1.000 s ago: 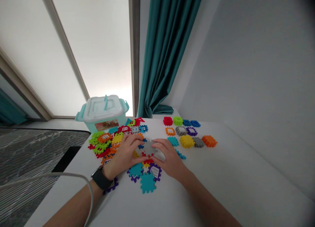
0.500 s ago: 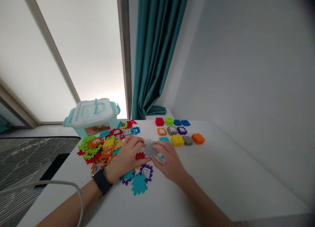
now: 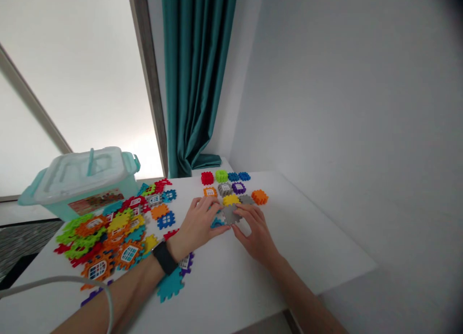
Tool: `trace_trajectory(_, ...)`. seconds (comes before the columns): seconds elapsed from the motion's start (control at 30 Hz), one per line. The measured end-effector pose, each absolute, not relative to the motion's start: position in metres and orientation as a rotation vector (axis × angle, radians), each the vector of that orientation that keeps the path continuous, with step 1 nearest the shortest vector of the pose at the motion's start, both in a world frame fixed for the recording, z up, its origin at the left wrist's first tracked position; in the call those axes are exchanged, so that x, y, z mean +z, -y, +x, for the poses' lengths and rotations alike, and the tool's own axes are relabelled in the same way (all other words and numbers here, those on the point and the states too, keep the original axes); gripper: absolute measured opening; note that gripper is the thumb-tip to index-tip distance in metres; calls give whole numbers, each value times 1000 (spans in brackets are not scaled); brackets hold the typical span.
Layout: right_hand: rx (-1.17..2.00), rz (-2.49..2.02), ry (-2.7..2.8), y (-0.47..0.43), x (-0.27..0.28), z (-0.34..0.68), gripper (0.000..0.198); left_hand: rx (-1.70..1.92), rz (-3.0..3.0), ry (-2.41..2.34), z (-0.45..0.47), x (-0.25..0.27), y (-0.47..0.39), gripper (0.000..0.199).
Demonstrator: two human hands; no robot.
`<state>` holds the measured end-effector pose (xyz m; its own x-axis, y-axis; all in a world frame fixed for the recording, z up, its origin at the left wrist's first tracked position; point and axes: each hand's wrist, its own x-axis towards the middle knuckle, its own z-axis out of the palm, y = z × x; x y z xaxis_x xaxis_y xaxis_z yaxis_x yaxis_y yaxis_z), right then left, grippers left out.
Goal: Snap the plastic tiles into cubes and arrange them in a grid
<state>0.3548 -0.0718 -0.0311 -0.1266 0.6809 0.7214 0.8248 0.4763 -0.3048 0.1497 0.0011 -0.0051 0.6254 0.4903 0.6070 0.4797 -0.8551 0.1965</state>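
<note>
Both my hands pinch one grey square building tile [image 3: 231, 214] with notched edges, held between them over the right part of the table. My left hand [image 3: 201, 221], with a dark watch on its wrist, grips the left side. On the right side, my right hand [image 3: 256, 233] has thumb and fingers closed on it. Just behind the tile are a yellow stack [image 3: 231, 199] and a grey stack [image 3: 246, 199]. Light blue tiles [image 3: 217, 222] show partly beneath my left fingers. An orange stack [image 3: 259, 197] sits to the right.
A mixed heap of coloured tiles [image 3: 119, 221] covers the left of the white table [image 3: 224, 281]. Behind it stands a lidded teal box [image 3: 90, 179]. Small stacks, among them a red one [image 3: 207, 178], line the back. A pale cable [image 3: 72, 279] crosses at lower left.
The view has turned to the right. Both hands, holding the grey tile, have moved rightward from beside the heap to the stacks, now close in front of the yellow and grey ones.
</note>
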Motion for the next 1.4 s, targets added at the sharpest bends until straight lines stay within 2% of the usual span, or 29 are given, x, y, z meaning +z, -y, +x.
trace_trajectory(0.1,-230,-1312,1824,68,-35,378,28,1019,2792,-844,164,-8,-4,46)
trace_trajectory(0.23,-222,-1389,1788,56,-42,411,32,1002,2773,-853,171,-14,-5,30)
trace_trajectory(0.37,-243,-1464,1811,40,-47,437,31,1000,2800,-826,170,-18,-4,22)
trace_trajectory(0.67,-325,-1548,1907,16,-57,450,22,1016,2813,-813,167,-19,-5,22)
trace_trajectory(1.0,-273,-1571,1947,14,-59,445,30,1006,2835,-799,168,-19,-5,20)
trace_trajectory(1.4,-243,-1592,1951,14,-60,445,29,951,2881,-777,168,-19,-4,20)
